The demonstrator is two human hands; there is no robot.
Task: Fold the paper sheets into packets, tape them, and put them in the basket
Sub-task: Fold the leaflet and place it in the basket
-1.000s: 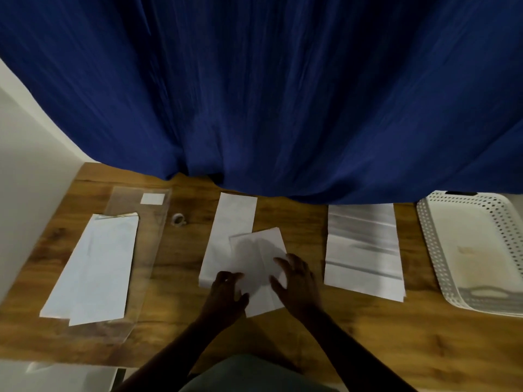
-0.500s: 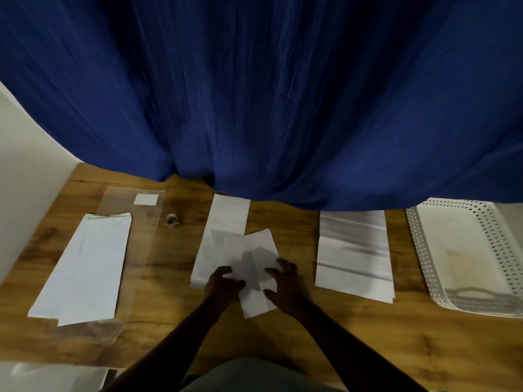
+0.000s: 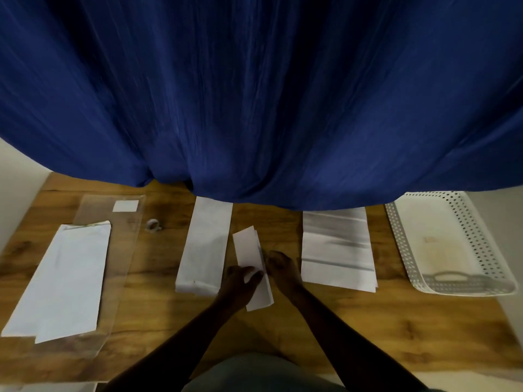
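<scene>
On my feed, left hand [image 3: 240, 281] and right hand [image 3: 280, 267] pinch a narrow folded paper packet [image 3: 250, 258] on the wooden table [image 3: 339, 321]; no writing is legible anywhere.

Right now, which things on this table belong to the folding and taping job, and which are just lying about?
Job:
folded paper strip under left hand and right hand
paper stack
creased sheets
tape roll
basket

Lying about:
white sheets on the left
clear plastic sleeve
blue curtain
</scene>
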